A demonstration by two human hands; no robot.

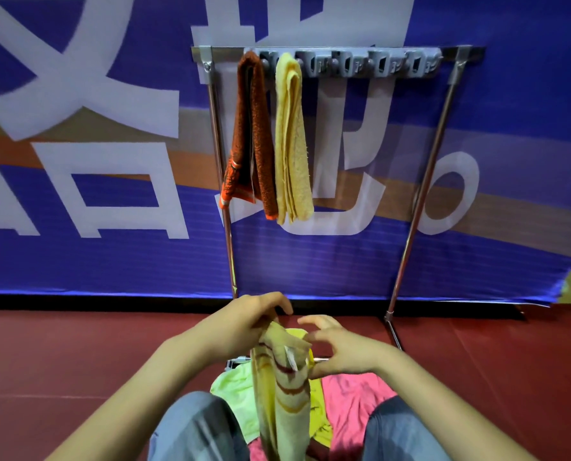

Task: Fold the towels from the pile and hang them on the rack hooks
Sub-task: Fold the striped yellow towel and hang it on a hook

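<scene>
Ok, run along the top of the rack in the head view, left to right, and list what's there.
Left upright → rust-brown towel → yellow towel → row of empty grey hooks → right upright.

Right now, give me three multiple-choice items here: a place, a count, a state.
1. Where on the rack do towels hang? A) left end B) middle C) right end
2. How many towels hang there? A) one B) two C) four
3. The left hand is: A) empty B) on the rack C) gripping the striped towel

Key: 1 A, both hang beside the left post. 2 B, a brown towel and a yellow towel. 3 C, it curls round the towel's top.
</scene>
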